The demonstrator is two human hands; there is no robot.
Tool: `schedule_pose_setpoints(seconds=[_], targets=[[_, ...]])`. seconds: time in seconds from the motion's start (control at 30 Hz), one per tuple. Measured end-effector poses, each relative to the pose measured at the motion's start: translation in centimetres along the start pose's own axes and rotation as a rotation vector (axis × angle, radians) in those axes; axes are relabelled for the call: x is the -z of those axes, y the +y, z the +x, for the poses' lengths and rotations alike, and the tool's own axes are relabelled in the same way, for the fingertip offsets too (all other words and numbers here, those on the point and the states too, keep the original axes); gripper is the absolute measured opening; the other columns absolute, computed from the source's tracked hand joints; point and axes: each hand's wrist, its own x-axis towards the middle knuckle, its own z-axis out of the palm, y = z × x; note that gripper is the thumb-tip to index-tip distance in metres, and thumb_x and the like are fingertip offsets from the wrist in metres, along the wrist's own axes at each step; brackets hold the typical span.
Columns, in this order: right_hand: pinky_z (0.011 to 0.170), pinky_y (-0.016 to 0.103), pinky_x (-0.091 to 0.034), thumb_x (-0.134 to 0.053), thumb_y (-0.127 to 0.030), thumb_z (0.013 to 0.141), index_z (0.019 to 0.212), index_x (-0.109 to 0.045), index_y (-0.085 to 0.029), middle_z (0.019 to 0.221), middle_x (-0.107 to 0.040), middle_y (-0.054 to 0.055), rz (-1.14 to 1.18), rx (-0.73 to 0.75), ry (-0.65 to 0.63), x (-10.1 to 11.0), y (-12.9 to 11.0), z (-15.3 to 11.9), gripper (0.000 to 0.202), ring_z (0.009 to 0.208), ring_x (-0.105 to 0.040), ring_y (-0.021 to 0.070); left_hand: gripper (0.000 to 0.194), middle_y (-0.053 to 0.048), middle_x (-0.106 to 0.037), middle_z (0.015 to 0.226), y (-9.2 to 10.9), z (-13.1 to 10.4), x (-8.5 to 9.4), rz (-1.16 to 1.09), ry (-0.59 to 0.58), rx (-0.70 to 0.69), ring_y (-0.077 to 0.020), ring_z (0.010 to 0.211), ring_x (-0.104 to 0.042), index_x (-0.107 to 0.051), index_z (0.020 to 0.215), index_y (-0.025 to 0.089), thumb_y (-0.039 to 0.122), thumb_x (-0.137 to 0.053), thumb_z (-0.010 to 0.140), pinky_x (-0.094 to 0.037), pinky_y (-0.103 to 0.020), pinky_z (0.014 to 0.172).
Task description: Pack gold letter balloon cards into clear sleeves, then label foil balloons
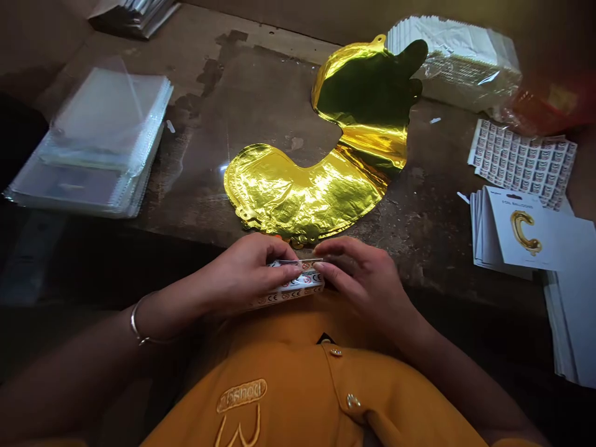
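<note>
Close to my body, my left hand (261,270) pinches a folded sheet of small printed stickers (300,282) that carry CE marks. At the sheet's right end, the thumb and forefinger of my right hand (356,267) close on its upper edge. Just beyond both hands, a gold foil balloon (298,192) lies flat and curved on the dark table. Its near rim comes close to my fingers. Whether a single sticker is lifted off the sheet I cannot make out.
Clear plastic sleeves (97,118) are stacked at the left. Behind the balloon stands a wrapped white stack (460,53). On the right lie another sticker sheet (524,158) and folded cards (526,230) printed with a gold C. Paper scraps dot the worn table (261,93).
</note>
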Motion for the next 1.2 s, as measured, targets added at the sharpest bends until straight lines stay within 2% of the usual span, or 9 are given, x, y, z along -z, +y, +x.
schedule_pose_setpoints(seconds=[0.07, 0.17, 0.27, 0.4, 0.73, 0.8, 1.0, 1.1, 1.2], targets=[[0.082, 0.034, -0.049, -0.066, -0.025, 0.084, 0.101, -0.067, -0.020, 0.094, -0.069, 0.005, -0.174, 0.185, 0.115, 0.3, -0.1, 0.4, 0.018, 0.090, -0.060, 0.0198, 0.022, 0.002, -0.063, 0.071, -0.1, 0.2, 0.1, -0.048, -0.023, 0.011, -0.0113, 0.064, -0.053, -0.070, 0.080, 0.017, 0.038, -0.062, 0.079, -0.040, -0.022, 0.057], [0.082, 0.036, -0.049, -0.066, -0.023, 0.084, 0.098, -0.069, -0.020, 0.089, -0.068, 0.006, -0.292, 0.375, 0.095, 0.4, -0.1, 1.1, 0.015, 0.089, -0.056, 0.0208, 0.023, 0.001, -0.065, 0.074, -0.3, 0.6, 0.4, -0.069, -0.040, 0.012, -0.0127, 0.067, -0.055, -0.071, 0.082, 0.017, 0.038, -0.062, 0.079, -0.041, -0.023, 0.059], [0.076, 0.035, -0.050, -0.066, -0.020, 0.083, 0.091, -0.070, -0.019, 0.085, -0.068, 0.006, -0.305, 0.423, 0.059, 0.2, 0.0, 1.6, 0.008, 0.085, -0.055, 0.0195, 0.022, 0.000, -0.066, 0.075, -0.4, 0.8, 0.6, -0.075, -0.045, -0.004, -0.0135, 0.068, -0.056, -0.071, 0.082, 0.018, 0.037, -0.061, 0.079, -0.041, -0.023, 0.059], [0.072, 0.034, -0.051, -0.065, -0.018, 0.083, 0.088, -0.069, -0.023, 0.081, -0.069, 0.004, -0.320, 0.462, 0.103, -0.2, 0.1, 1.7, 0.008, 0.079, -0.056, 0.0181, 0.024, 0.000, -0.067, 0.074, -0.7, 0.8, 0.7, -0.118, -0.058, -0.010, -0.0140, 0.067, -0.057, -0.071, 0.082, 0.018, 0.039, -0.062, 0.079, -0.043, -0.023, 0.059], [0.070, 0.033, -0.047, -0.062, -0.014, 0.083, 0.096, -0.065, -0.023, 0.090, -0.070, 0.003, -0.456, 0.787, 0.098, 0.0, 1.5, 1.5, 0.016, 0.084, -0.059, 0.0186, 0.030, -0.001, -0.065, 0.072, -1.6, 1.3, 0.6, -0.262, -0.126, 0.038, -0.0121, 0.063, -0.055, -0.069, 0.080, 0.016, 0.045, -0.064, 0.079, -0.041, -0.022, 0.056], [0.070, 0.033, -0.048, -0.062, -0.015, 0.084, 0.096, -0.065, -0.023, 0.090, -0.070, 0.003, -0.449, 0.771, 0.080, 0.0, 1.4, 1.5, 0.015, 0.084, -0.059, 0.0185, 0.030, -0.001, -0.065, 0.072, -1.7, 1.4, 0.7, -0.278, -0.124, 0.041, -0.0118, 0.062, -0.055, -0.069, 0.080, 0.016, 0.045, -0.064, 0.079, -0.041, -0.022, 0.055], [0.074, 0.035, -0.051, -0.067, -0.022, 0.084, 0.103, -0.066, -0.023, 0.092, -0.071, 0.006, -0.364, 0.526, 0.105, -0.1, 0.7, 1.8, 0.019, 0.083, -0.059, 0.0186, 0.029, -0.001, -0.064, 0.071, -1.9, 1.3, 0.7, -0.296, -0.110, 0.040, -0.0117, 0.062, -0.055, -0.069, 0.081, 0.015, 0.044, -0.065, 0.078, -0.042, -0.022, 0.055], [0.073, 0.035, -0.051, -0.069, -0.020, 0.082, 0.103, -0.067, -0.024, 0.090, -0.072, 0.004, -0.383, 0.544, 0.091, -0.1, 1.1, 1.7, 0.022, 0.081, -0.059, 0.0186, 0.028, -0.001, -0.064, 0.072, -2.0, 1.3, 0.7, -0.320, -0.105, 0.048, -0.0111, 0.062, -0.055, -0.069, 0.081, 0.015, 0.043, -0.066, 0.078, -0.042, -0.022, 0.055], [0.073, 0.036, -0.049, -0.068, -0.019, 0.082, 0.105, -0.066, -0.028, 0.091, -0.073, 0.001, -0.459, 0.635, 0.113, 0.0, 1.8, 1.5, 0.025, 0.082, -0.060, 0.0186, 0.029, -0.001, -0.064, 0.070, -2.1, 1.4, 0.6, -0.353, -0.109, 0.062, -0.0111, 0.060, -0.055, -0.069, 0.081, 0.015, 0.043, -0.066, 0.077, -0.042, -0.021, 0.053]])
